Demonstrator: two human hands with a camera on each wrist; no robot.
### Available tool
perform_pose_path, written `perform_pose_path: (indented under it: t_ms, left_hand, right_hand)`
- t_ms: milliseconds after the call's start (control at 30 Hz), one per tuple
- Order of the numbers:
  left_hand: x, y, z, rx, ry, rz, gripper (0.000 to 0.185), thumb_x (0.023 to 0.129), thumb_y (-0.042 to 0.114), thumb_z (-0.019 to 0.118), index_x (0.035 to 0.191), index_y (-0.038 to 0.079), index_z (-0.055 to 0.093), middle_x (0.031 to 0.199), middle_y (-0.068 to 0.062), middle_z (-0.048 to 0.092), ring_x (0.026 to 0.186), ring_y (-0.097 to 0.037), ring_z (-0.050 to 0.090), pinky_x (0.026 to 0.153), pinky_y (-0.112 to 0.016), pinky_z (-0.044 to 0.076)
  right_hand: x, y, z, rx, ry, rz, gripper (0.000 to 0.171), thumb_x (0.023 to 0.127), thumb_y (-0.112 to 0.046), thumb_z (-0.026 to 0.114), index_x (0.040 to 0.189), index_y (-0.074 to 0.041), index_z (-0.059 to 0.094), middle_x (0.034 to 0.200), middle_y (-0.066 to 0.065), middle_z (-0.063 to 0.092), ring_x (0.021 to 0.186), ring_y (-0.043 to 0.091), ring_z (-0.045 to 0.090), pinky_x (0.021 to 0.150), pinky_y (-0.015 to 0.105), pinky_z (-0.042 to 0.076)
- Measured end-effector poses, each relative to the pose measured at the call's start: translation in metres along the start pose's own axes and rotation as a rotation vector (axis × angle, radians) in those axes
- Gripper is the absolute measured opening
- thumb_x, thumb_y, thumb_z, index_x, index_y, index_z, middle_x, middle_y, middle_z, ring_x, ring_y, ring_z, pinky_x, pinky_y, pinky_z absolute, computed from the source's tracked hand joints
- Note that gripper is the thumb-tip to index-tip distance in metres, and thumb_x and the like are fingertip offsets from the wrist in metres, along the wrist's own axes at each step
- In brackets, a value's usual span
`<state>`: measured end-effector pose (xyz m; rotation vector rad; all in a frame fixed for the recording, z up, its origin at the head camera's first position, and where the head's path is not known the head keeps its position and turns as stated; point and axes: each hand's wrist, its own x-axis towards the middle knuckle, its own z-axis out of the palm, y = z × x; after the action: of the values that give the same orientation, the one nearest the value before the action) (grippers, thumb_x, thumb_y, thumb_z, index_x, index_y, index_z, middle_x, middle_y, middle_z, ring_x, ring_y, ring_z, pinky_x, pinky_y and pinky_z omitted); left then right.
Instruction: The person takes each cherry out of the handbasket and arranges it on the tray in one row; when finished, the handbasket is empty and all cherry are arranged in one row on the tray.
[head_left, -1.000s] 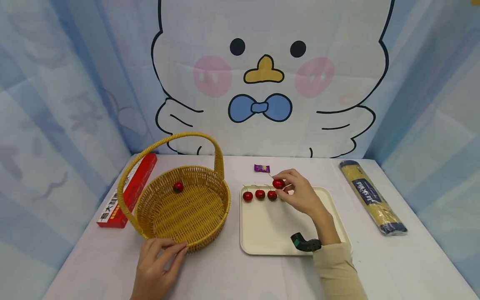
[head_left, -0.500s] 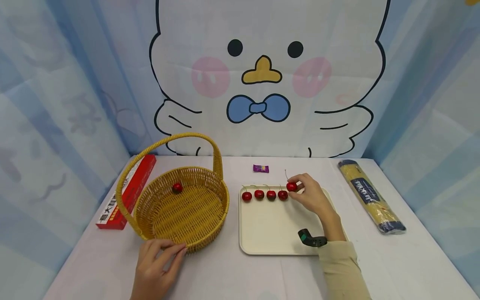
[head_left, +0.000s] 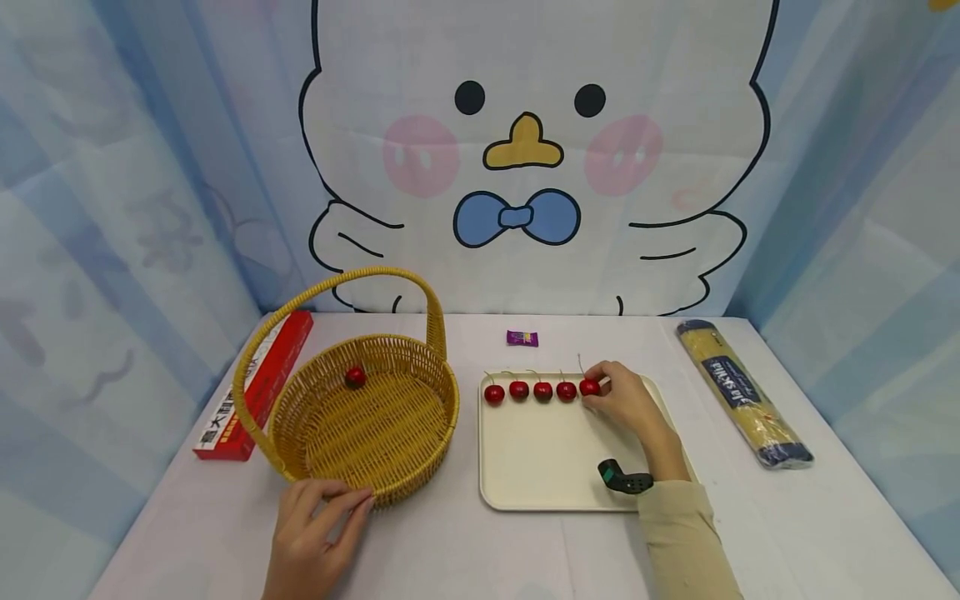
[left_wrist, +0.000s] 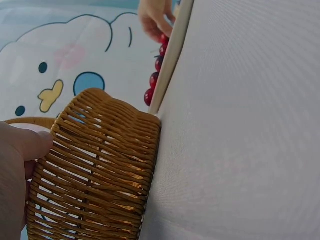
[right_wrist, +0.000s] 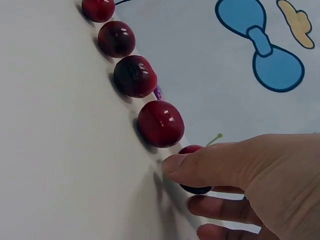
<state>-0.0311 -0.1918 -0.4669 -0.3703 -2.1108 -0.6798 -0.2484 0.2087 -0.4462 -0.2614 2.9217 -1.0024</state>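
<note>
My right hand [head_left: 624, 402] pinches a red cherry [head_left: 588, 387] by its sides at the far edge of a cream tray [head_left: 540, 467]; its stem points up. Left of it, several more cherries [head_left: 542, 391] stand in a row along that edge. In the right wrist view the thumb covers part of the held cherry [right_wrist: 192, 149]. With thumb and fingers, my left hand [head_left: 311, 533] grips the near rim of a yellow woven basket [head_left: 375, 417] with a tall handle. One cherry [head_left: 355, 377] lies inside, toward the back. The left wrist view shows the basket's woven wall [left_wrist: 95, 170] up close.
A red box [head_left: 258, 383] lies left of the basket, partly behind its handle. Behind the tray is a small purple wrapped sweet [head_left: 522, 338]. A bag of pasta [head_left: 742, 392] lies at the right. A printed cloth [head_left: 525, 275] hangs at the table's back.
My right hand has moved right, leaving one cherry in the row, and has lowered the held cherry to the row's right end. The left hand keeps its grip on the basket.
</note>
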Motion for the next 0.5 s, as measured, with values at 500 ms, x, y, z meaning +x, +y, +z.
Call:
perform_pose_path:
  t_ms: [500]
  left_hand:
    - [0.0004, -0.0027, 0.0014, -0.028, 0.027, 0.028, 0.045, 0.101, 0.040, 0.059, 0.085, 0.005, 0.080, 0.084, -0.002, 0.062, 0.083, -0.019, 0.050, 0.079, -0.030, 0.034]
  right_hand:
    - [0.0002, 0.0050, 0.0003, -0.010, -0.010, 0.027, 0.040, 0.086, -0.012, 0.078, 0.120, 0.000, 0.062, 0.109, 0.017, 0.062, 0.088, 0.024, 0.057, 0.074, 0.032, 0.045]
